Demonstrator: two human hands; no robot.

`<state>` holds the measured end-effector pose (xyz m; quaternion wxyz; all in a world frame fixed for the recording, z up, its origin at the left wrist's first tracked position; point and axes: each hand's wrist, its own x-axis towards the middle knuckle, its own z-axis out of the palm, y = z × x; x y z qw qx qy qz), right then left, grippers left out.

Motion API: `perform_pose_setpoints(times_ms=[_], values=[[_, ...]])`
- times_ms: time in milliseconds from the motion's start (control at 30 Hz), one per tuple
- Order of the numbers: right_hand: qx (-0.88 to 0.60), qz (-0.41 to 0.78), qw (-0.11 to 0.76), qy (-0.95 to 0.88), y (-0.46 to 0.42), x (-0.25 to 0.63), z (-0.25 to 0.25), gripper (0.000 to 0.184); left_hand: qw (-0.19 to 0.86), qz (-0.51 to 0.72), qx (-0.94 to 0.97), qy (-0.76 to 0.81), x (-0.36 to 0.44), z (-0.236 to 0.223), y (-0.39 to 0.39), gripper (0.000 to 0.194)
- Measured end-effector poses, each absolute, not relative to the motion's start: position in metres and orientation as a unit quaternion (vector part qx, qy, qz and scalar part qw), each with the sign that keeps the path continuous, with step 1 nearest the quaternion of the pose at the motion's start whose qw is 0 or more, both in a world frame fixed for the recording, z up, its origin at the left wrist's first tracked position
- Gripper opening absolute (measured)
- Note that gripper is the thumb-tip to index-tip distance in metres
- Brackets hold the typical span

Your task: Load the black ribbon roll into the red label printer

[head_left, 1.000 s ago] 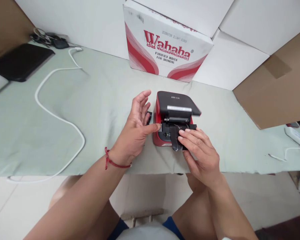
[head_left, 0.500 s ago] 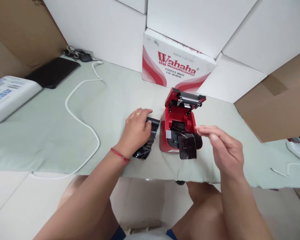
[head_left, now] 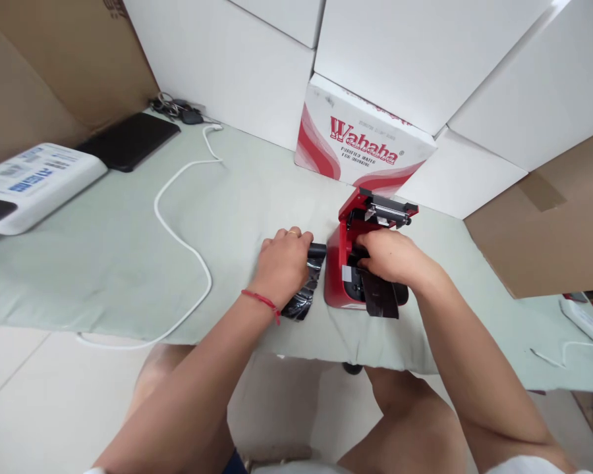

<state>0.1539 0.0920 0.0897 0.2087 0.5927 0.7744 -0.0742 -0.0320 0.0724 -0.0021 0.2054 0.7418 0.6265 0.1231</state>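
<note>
A small red printer point(head_left: 333, 280) stands on the table with its lid point(head_left: 388, 209) raised. Black film hangs out over its front edge in a loose strip point(head_left: 379, 296). My right hand point(head_left: 390, 255) reaches inside from the right, thumb and fingers closed about the black roll there; the fingertips are partly hidden. Just left of the printer, my left hand point(head_left: 284, 263) is curled over a second roll of black film point(head_left: 317, 251), whose shiny loose end point(head_left: 300, 301) lies on the cloth. A red cord circles my left wrist.
Behind the printer stands a white and red carton point(head_left: 360, 148) against white boxes. A white cable point(head_left: 165, 220) winds over the table at left, near a white device point(head_left: 44, 184), a dark tablet-like slab point(head_left: 133, 141) and keys point(head_left: 182, 110). A cardboard box point(head_left: 543, 230) is at right.
My right hand has moved left from beside the printer into its open body and closed there. The left hand stays over the black film roll. The view has shifted slightly.
</note>
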Motion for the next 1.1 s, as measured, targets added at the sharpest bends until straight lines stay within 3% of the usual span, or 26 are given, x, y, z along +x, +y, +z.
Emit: perform_pose_setpoints(times_ms=[133, 200, 300, 400, 500, 567, 667, 800, 833, 900, 1000, 1100], values=[[0.609, -0.055, 0.14, 0.779, 0.056, 0.172, 0.122, 0.025, 0.225, 0.145, 0.725, 0.635, -0.04, 0.004, 0.071, 0.036], [0.626, -0.104, 0.034, 0.772, 0.032, 0.199, 0.144, 0.026, 0.245, 0.171, 0.709, 0.639, -0.045, 0.008, 0.072, 0.034], [0.652, -0.159, -0.054, 0.74, 0.004, 0.255, 0.164, 0.04, 0.279, 0.219, 0.684, 0.638, -0.054, 0.017, 0.073, 0.025], [0.682, -0.242, -0.04, 0.689, -0.001, 0.301, 0.15, 0.041, 0.318, 0.275, 0.655, 0.628, -0.061, 0.026, 0.071, 0.019], [0.691, -0.286, -0.017, 0.663, 0.012, 0.314, 0.108, 0.036, 0.424, 0.424, 0.576, 0.555, -0.066, 0.032, 0.067, 0.02], [0.697, -0.275, -0.019, 0.662, 0.023, 0.309, 0.078, 0.033, 0.509, 0.518, 0.511, 0.459, -0.068, 0.032, 0.065, 0.021], [0.713, -0.233, -0.024, 0.661, 0.032, 0.295, 0.059, 0.029, 0.586, 0.561, 0.468, 0.35, -0.066, 0.028, 0.063, 0.023], [0.733, -0.153, -0.091, 0.656, 0.02, 0.268, 0.091, 0.042, 0.618, 0.562, 0.461, 0.298, -0.056, 0.023, 0.06, 0.025], [0.718, -0.121, -0.169, 0.665, 0.014, 0.258, 0.103, 0.038, 0.62, 0.557, 0.466, 0.298, -0.052, 0.023, 0.058, 0.025], [0.624, -0.127, -0.239, 0.733, 0.006, 0.232, 0.126, 0.023, 0.625, 0.533, 0.484, 0.302, -0.045, 0.023, 0.054, 0.026], [0.477, -0.133, -0.205, 0.844, 0.006, 0.193, 0.144, 0.024, 0.643, 0.506, 0.494, 0.293, -0.035, 0.024, 0.048, 0.028], [0.441, -0.061, -0.174, 0.878, 0.018, 0.173, 0.142, 0.03, 0.664, 0.516, 0.463, 0.281, -0.031, 0.025, 0.043, 0.029]])
